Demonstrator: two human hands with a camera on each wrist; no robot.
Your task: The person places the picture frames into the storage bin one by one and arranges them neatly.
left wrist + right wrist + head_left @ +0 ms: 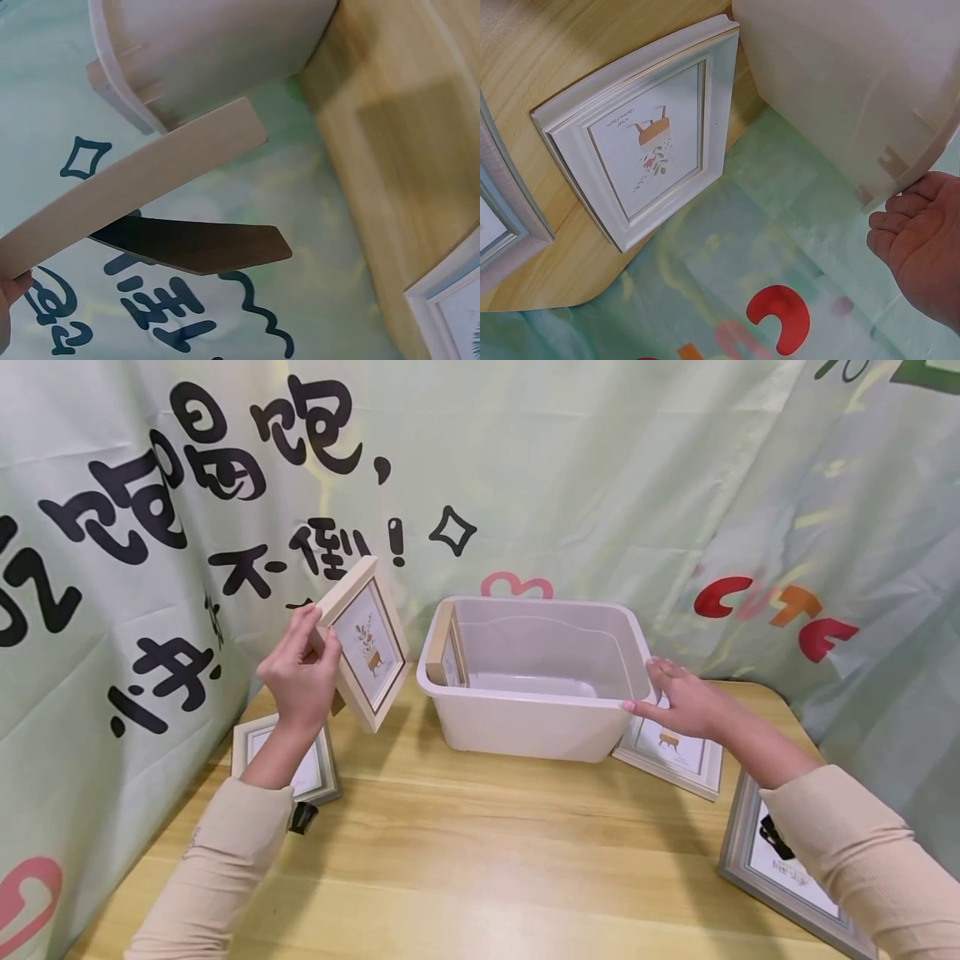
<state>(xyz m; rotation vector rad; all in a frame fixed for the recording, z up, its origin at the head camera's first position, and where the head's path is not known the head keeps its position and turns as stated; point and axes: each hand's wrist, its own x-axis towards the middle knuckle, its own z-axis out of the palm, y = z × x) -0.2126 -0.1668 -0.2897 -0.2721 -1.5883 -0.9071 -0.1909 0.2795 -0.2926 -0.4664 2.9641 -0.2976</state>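
My left hand (300, 672) pinches a light wooden picture frame (367, 643) by its left edge, raised and tilted left of a pale plastic tub (525, 727). The frame's print shows a plant in an orange pot. Its dark back stand (202, 244) juts out in the left wrist view. My right hand (686, 697) grips the tub's right rim, with the thumb at the front corner and the fingers along the outer side. Another wooden picture frame (442, 647) stands upright inside the tub against its left wall.
A white picture frame (641, 139) lies right of the tub, partly behind my right hand. Nearer stands a grey frame (738, 852), partly covered by my right sleeve. Another frame (327, 768) lies at left under my left forearm. A printed curtain (585, 485) hangs behind the wooden table (480, 860).
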